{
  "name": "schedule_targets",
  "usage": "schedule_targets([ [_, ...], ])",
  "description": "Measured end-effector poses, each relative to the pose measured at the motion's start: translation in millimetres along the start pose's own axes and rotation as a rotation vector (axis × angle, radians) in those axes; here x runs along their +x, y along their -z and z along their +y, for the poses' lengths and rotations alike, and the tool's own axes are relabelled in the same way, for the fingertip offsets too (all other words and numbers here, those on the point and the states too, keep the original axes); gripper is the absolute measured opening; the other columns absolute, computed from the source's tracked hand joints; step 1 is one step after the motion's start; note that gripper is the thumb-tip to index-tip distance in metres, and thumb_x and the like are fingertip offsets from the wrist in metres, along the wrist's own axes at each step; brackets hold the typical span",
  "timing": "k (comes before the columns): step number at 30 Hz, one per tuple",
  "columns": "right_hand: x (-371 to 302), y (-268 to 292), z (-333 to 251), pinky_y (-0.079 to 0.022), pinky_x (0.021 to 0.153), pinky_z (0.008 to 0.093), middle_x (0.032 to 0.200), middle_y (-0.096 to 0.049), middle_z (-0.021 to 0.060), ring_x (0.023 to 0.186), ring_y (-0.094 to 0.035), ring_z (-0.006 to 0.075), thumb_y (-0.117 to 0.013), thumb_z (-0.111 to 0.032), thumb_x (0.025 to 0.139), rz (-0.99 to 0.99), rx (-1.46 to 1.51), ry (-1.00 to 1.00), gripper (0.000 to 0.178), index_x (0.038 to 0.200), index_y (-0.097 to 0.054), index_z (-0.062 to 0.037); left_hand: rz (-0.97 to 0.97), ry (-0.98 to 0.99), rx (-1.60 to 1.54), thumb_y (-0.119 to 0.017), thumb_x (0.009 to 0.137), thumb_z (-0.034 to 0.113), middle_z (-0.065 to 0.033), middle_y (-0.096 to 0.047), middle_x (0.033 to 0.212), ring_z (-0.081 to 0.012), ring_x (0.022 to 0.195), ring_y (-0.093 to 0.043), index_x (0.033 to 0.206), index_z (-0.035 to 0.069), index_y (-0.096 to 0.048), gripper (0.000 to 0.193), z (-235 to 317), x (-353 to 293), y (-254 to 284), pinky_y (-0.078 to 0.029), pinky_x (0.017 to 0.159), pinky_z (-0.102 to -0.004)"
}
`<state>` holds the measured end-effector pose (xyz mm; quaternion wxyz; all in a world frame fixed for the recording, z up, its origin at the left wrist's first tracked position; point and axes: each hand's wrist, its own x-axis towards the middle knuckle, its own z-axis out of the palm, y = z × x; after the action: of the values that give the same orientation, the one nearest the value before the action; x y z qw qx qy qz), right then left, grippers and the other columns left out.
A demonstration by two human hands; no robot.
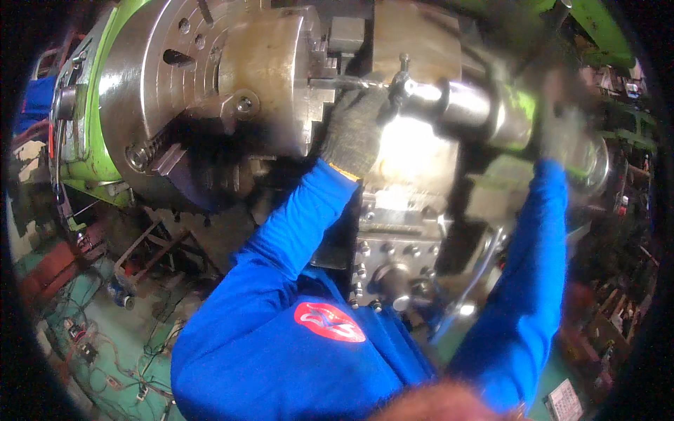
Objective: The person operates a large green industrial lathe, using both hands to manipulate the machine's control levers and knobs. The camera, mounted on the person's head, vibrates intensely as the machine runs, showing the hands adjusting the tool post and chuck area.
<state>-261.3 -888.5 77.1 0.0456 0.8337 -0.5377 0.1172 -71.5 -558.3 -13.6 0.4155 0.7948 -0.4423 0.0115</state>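
Observation:
My left hand [358,130], in a dark knit glove, is closed around the rear part of a drill bit [340,83], just beside the drill chuck [414,91]. The bit points left at a round metal workpiece [260,63] clamped in the large lathe chuck [158,77]. A small T-shaped piece [404,63] stands up at the nose of the drill chuck. Further right, the drill chuck sits in the tailstock quill [467,103]. My right hand [562,133], also gloved, is at the green tailstock [519,116], near its handwheel [597,161]; motion smears its fingers.
Below the drill chuck lies the bright carriage slide [418,158], with a bolted tool post block [397,256] nearer me. A lever [484,263] slants to its right. Cables [140,365] and a metal frame [165,252] lie on the green floor at left.

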Motion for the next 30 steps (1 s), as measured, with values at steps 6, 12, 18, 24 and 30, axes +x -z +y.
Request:
schedule_targets([
  [6,-7,17,-19,-0.048,0.099,0.0511,0.123,-0.064,0.0314,0.115,-0.061,0.0481,-0.056,-0.067,0.090,0.005,0.049,-0.048,0.074,0.128,-0.066,-0.0039,-0.100,0.030,-0.098,-0.062,0.090,0.010,-0.0095,-0.059,0.098,-0.0262,0.093,-0.058,0.095,0.006,-0.064,0.007,-22,-12,-22,-0.049,0.088,-0.0386],
  [12,-8,24,-27,-0.050,0.095,0.0523,0.118,-0.066,0.0318,0.109,-0.063,0.0498,-0.057,-0.068,0.089,-0.019,0.082,-0.073,0.073,0.127,-0.067,-0.0062,-0.003,0.111,-0.339,-0.061,0.095,0.017,-0.0069,-0.060,0.100,-0.0235,0.096,-0.058,0.100,0.008,-0.065,0.012,-11,-11,-20,-0.048,0.088,-0.0378],
  [18,-9,17,-20,-0.049,0.097,0.0509,0.120,-0.065,0.0313,0.112,-0.062,0.0485,-0.059,-0.068,0.088,0.018,0.028,-0.064,0.076,0.126,-0.067,-0.0035,0.155,0.783,-1.700,-0.058,0.103,0.026,-0.0047,-0.062,0.106,-0.0202,0.101,-0.059,0.105,0.011,-0.065,0.017,2,-3,-15,-0.049,0.084,-0.0381],
  [24,-6,3,3,-0.048,0.104,0.0477,0.137,-0.059,0.0258,0.125,-0.058,0.0443,-0.054,-0.071,0.089,0.079,0.144,0.072,0.085,0.150,-0.047,-0.0137,0.150,0.740,-1.615,-0.049,0.106,0.029,-0.0033,-0.060,0.104,-0.0186,0.094,-0.056,0.110,0.012,-0.061,0.021,6,-2,-17,-0.048,0.081,-0.0364],
  [30,-25,24,-28,-0.048,0.100,0.0439,0.127,-0.065,0.0206,0.119,-0.061,0.0369,-0.063,-0.052,0.092,0.044,0.220,-0.153,0.055,0.134,-0.062,-0.0170,0.087,0.718,-1.536,-0.057,0.101,0.010,-0.0047,-0.061,0.096,-0.0184,0.089,-0.060,0.106,0.005,-0.062,0.009,2,1,-17,-0.053,0.082,-0.0331],
])
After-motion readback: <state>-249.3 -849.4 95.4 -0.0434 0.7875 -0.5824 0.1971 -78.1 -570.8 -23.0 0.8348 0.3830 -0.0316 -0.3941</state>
